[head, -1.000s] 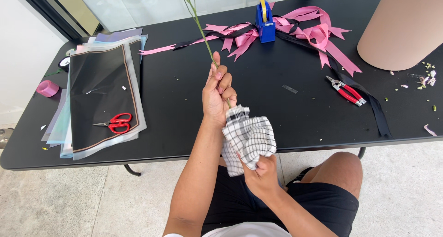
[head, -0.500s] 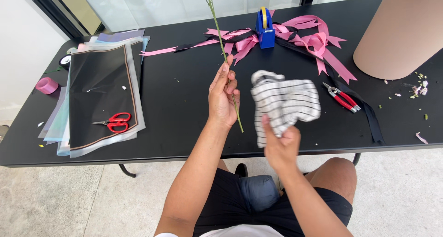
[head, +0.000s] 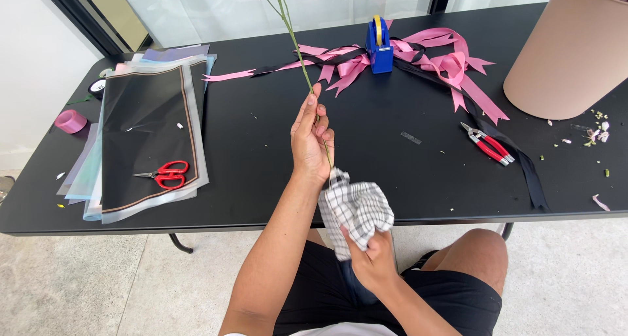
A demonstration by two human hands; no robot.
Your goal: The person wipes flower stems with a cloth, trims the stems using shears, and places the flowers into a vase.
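Left hand (head: 311, 140) grips thin green flower stem (head: 296, 45), long axis rising away over black surface (head: 405, 172); right hand (head: 373, 261) clutches checked white cloth (head: 355, 208) touching stem's lower end.

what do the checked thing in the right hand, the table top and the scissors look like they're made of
The checked cloth, bunched in the right hand, looks like soft woven fabric: it crumples in loose folds. The table top seems to be matte black plastic or laminate, with only dull reflections. The scissors have glossy red handles, probably plastic, and thin grey blades, likely metal.
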